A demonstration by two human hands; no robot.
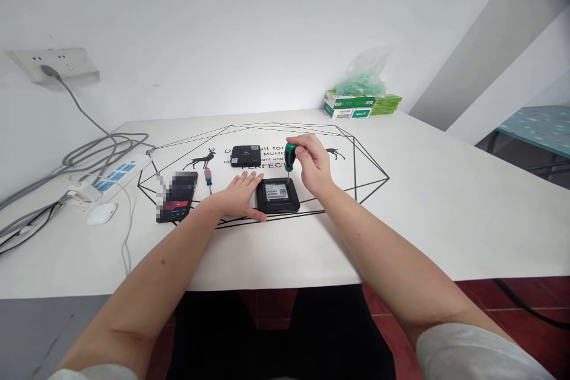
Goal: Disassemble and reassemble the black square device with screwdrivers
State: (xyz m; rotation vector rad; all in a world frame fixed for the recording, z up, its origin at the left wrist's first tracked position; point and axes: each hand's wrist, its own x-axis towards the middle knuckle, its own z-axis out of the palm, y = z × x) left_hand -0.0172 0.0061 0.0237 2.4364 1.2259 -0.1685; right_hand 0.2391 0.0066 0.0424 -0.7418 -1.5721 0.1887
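Note:
My right hand (pixel 313 160) grips a green and black screwdriver (pixel 290 156) by its handle. The shaft points down, its tip at the upper right part of a black square device (pixel 279 206) lying flat on the table. A white printed label (pixel 276 191) shows inside the device's raised rim. Against the device's left side lies my left hand (pixel 243 195), flat with fingers stretched and the thumb along the near left corner. Just beyond it is a black square box (pixel 246 155) with small stickers. A second screwdriver (pixel 208 178), with a pinkish and blue handle, rests left of that hand.
A phone (pixel 178 197), partly pixelated, lies on the left of the white table (pixel 445 219). Further left are a power strip (pixel 120 175), a white earbud case (pixel 102 214) and coiled grey cables (pixel 89 154). Green boxes (pixel 350 101) with a plastic bag (pixel 365 74) stand at the back wall.

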